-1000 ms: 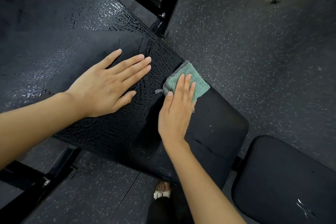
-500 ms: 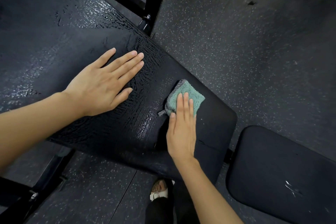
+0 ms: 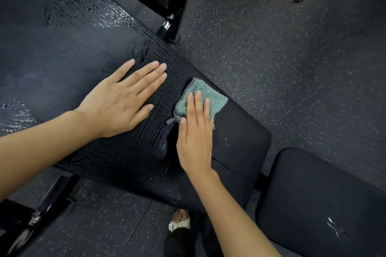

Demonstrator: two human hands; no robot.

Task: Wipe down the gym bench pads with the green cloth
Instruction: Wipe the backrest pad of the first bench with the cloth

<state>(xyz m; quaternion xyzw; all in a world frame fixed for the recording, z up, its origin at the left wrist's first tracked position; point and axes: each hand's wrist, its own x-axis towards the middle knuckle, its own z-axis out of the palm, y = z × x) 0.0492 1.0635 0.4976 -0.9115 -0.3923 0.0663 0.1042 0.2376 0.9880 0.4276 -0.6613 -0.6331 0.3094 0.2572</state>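
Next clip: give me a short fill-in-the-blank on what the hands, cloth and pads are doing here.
1. The right hand presses the ____ cloth flat on the long bench pad.
2. The left hand lies flat with its palm facing ____.
3. The cloth sits near the pad's ____ edge.
4. The smaller pad has ____ hand on it.

Missing words: green; down; far; no

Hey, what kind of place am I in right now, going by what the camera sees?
Most likely a gym. You're leaning over a long black padded bench pad on a black steel frame, with a second, smaller pad beside it, and the speckled rubber floor is the sort used in weight rooms.
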